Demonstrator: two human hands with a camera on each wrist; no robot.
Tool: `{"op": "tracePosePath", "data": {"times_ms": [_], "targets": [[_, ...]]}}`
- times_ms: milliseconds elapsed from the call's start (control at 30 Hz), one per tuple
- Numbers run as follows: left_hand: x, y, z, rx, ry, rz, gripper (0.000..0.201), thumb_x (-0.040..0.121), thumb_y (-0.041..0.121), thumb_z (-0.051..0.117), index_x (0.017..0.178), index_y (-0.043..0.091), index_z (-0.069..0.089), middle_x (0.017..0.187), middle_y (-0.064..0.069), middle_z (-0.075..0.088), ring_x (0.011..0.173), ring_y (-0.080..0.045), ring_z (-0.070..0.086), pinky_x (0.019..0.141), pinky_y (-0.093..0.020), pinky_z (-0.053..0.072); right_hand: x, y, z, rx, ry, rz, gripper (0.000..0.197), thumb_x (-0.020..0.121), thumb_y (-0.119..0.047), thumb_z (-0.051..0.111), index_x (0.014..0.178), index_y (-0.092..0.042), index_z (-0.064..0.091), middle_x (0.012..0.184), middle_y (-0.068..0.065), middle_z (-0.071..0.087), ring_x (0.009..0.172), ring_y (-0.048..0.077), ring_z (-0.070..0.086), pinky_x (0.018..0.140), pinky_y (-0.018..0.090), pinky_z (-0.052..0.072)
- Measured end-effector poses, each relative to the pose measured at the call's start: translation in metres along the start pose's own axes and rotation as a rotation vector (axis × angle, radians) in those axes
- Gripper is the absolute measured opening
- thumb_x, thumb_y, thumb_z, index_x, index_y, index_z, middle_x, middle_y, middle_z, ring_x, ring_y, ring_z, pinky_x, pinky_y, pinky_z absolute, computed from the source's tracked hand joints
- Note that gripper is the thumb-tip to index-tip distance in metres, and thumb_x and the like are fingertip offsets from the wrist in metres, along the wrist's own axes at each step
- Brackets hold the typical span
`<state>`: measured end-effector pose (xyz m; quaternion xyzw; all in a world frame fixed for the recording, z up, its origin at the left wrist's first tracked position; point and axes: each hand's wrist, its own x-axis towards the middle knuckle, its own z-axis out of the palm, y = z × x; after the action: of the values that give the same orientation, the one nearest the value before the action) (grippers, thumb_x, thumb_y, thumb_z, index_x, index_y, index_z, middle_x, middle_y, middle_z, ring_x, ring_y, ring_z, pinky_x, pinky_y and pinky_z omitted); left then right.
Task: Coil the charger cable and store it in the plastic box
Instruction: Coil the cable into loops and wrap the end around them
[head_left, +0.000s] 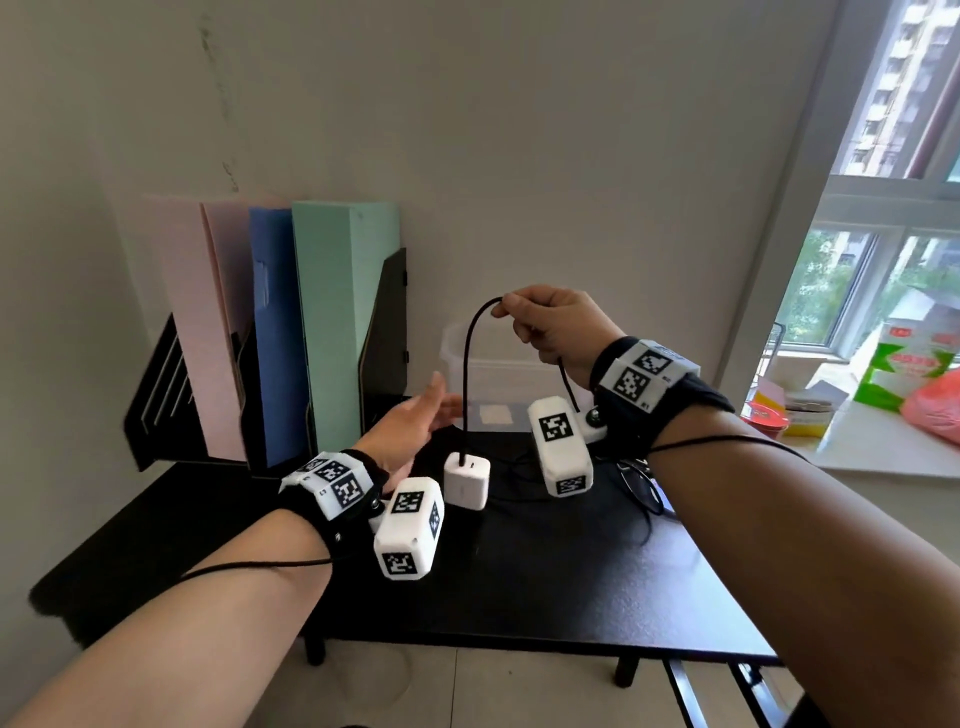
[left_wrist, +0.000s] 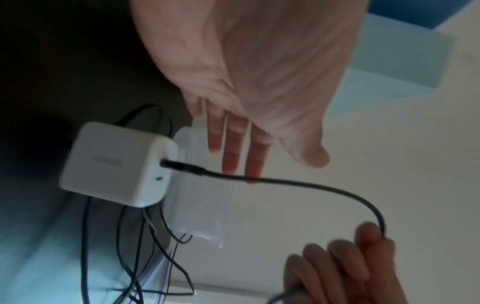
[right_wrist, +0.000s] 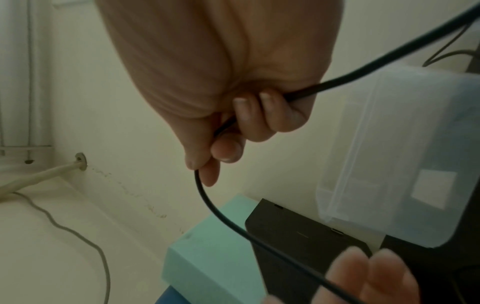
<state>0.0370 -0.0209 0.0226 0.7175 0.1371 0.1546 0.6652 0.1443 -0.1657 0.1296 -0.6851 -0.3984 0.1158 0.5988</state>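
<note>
A white charger brick (head_left: 467, 479) (left_wrist: 116, 164) hangs just above the black table, dangling from its black cable (head_left: 466, 358) (left_wrist: 298, 183) (right_wrist: 221, 211). My right hand (head_left: 550, 325) (right_wrist: 233, 123) grips that cable in its curled fingers, raised above the clear plastic box (head_left: 493, 379) (right_wrist: 405, 156). The cable's slack runs down past the right wrist and lies on the table. My left hand (head_left: 415, 421) (left_wrist: 246, 102) is open with straight fingers, just left of the hanging cable and holding nothing.
Pink, blue and green folders (head_left: 322, 322) stand in black file holders (head_left: 384, 332) at the back left. Loose cable loops (head_left: 644, 488) lie on the table (head_left: 519, 587) at the right. A windowsill with packets (head_left: 904, 374) is on the far right.
</note>
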Motion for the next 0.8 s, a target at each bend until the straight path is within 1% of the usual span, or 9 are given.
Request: {"op": "tracePosePath", "data": {"times_ms": [133,267,367,433,500,600,700,767,800], "targets": [[0.008,0.014,0.015,-0.345,-0.119,0.023,0.038,0.097,0.036,0.038,0.075,0.011,0.056,0.054,0.001,0.052,0.056,-0.012,0.052,0.068,-0.025,0.048,0.007,0.005,-0.001,0.081,0.049,0.037,0.022,0.092,-0.026,0.056,0.075,-0.019,0.067,0.050,-0.005,0.044,0.046,0.011,0.025,0.037,0.018,0.020],[0.017,0.022,0.019,-0.621,-0.121,0.001,0.040,0.099,0.034,0.036,0.067,0.014,0.048,0.042,0.006,0.037,0.035,-0.006,0.033,0.040,-0.016,0.030,0.011,0.019,-0.009,0.200,0.203,0.100,0.017,0.089,-0.024,0.062,0.076,-0.013,0.064,0.052,-0.001,0.045,0.040,0.010,0.027,0.036,0.018,0.021],[0.026,0.024,0.015,-0.792,-0.095,0.028,0.043,0.097,0.037,0.036,0.063,0.017,0.051,0.041,0.007,0.038,0.029,-0.004,0.030,0.034,-0.013,0.022,0.010,0.037,-0.014,0.227,0.250,0.149,0.011,0.089,-0.012,0.062,0.078,-0.011,0.058,0.061,0.005,0.050,0.036,0.006,0.036,0.035,0.016,0.029],[0.032,0.027,0.011,-0.911,-0.081,0.041,0.040,0.088,0.038,0.049,0.055,0.018,0.058,0.039,0.006,0.040,0.027,-0.003,0.030,0.031,-0.013,0.023,0.004,0.051,-0.014,0.212,0.224,0.201,0.010,0.089,-0.010,0.060,0.080,-0.011,0.057,0.064,0.006,0.053,0.038,0.006,0.042,0.037,0.015,0.033],[0.034,0.033,0.008,-1.004,-0.114,0.079,0.022,0.063,0.034,0.075,0.051,0.019,0.064,0.040,0.006,0.043,0.027,-0.003,0.033,0.031,-0.013,0.025,-0.007,0.065,-0.010,0.201,0.142,0.265,0.007,0.091,-0.012,0.057,0.085,-0.010,0.056,0.066,0.007,0.054,0.038,0.008,0.049,0.038,0.016,0.036],[0.040,0.038,-0.002,-1.066,-0.207,0.134,0.036,0.031,0.025,0.094,0.054,0.018,0.067,0.042,0.007,0.049,0.027,-0.003,0.037,0.031,-0.012,0.026,-0.027,0.083,-0.007,0.164,-0.072,0.407,0.014,0.095,-0.021,0.051,0.087,-0.010,0.055,0.062,0.004,0.058,0.041,0.011,0.059,0.039,0.017,0.043],[0.043,0.043,-0.011,-1.092,-0.211,0.157,0.028,0.037,0.024,0.089,0.055,0.017,0.069,0.043,0.007,0.052,0.028,-0.002,0.041,0.031,-0.011,0.030,-0.044,0.089,-0.010,-0.016,-0.249,0.481,0.019,0.096,-0.027,0.050,0.084,-0.012,0.052,0.056,0.002,0.060,0.042,0.011,0.062,0.038,0.017,0.045],[0.045,0.045,-0.014,-1.077,-0.093,0.128,0.012,0.054,0.027,0.077,0.052,0.018,0.070,0.043,0.008,0.054,0.029,0.000,0.043,0.031,-0.009,0.032,-0.049,0.087,-0.013,-0.241,-0.243,0.446,0.025,0.095,-0.031,0.052,0.080,-0.011,0.049,0.055,0.004,0.058,0.039,0.013,0.058,0.035,0.019,0.042],[0.046,0.044,-0.014,-1.065,-0.030,0.113,0.021,0.069,0.029,0.070,0.051,0.019,0.069,0.043,0.009,0.055,0.030,0.000,0.045,0.032,-0.009,0.033,-0.049,0.085,-0.015,-0.415,-0.206,0.391,0.028,0.094,-0.035,0.051,0.078,-0.011,0.050,0.055,0.003,0.056,0.040,0.014,0.056,0.038,0.020,0.042]]}}
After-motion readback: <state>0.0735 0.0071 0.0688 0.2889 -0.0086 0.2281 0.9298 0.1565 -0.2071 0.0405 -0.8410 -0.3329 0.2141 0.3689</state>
